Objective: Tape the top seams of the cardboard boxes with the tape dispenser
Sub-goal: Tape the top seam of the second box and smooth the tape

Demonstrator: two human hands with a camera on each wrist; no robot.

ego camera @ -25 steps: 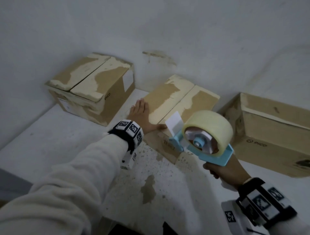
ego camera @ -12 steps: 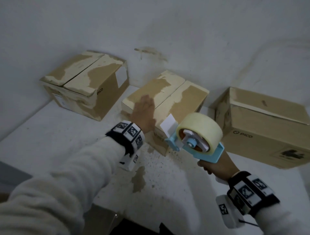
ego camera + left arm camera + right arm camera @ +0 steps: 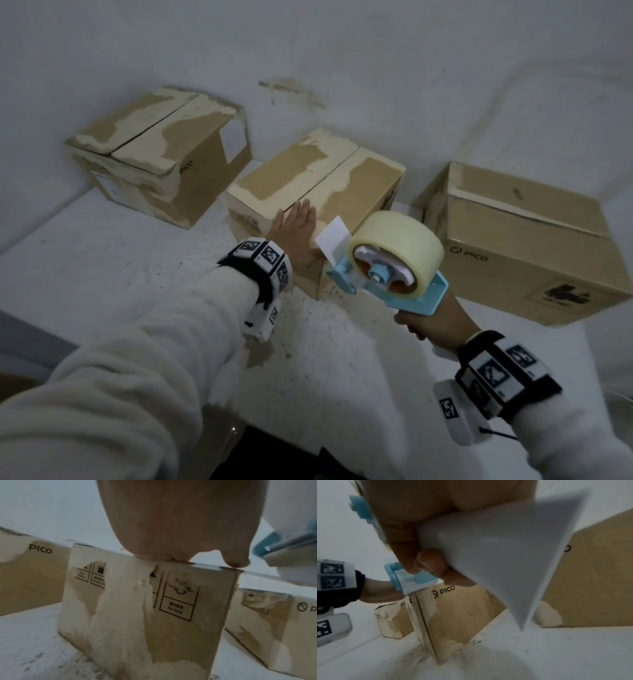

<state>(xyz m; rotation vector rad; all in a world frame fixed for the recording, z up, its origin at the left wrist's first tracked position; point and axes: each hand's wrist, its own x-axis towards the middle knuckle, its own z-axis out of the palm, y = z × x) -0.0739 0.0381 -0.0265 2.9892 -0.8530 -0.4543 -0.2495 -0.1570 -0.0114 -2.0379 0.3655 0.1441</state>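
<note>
Three worn cardboard boxes stand on a white table. My left hand [image 3: 294,226] lies flat, fingers straight, on the near end of the middle box [image 3: 308,174], over its top seam; the left wrist view shows the palm [image 3: 180,520] resting on that box's top edge [image 3: 197,564]. My right hand [image 3: 431,322] grips the handle of a blue tape dispenser [image 3: 394,263] carrying a pale roll of tape. The dispenser hovers just right of the left hand, above the box's near corner. In the right wrist view the fingers [image 3: 429,562] curl round the white handle [image 3: 496,547].
A second box [image 3: 161,150] sits at the back left with an open top seam. A larger box [image 3: 527,246] stands at the right. All three are close to the white wall. The speckled white table [image 3: 102,260] stretches toward me.
My left hand slid from the left flap toward the middle box's seam. The dispenser stays held to its right. The head view shifted, so the boxes sit differently in frame.
</note>
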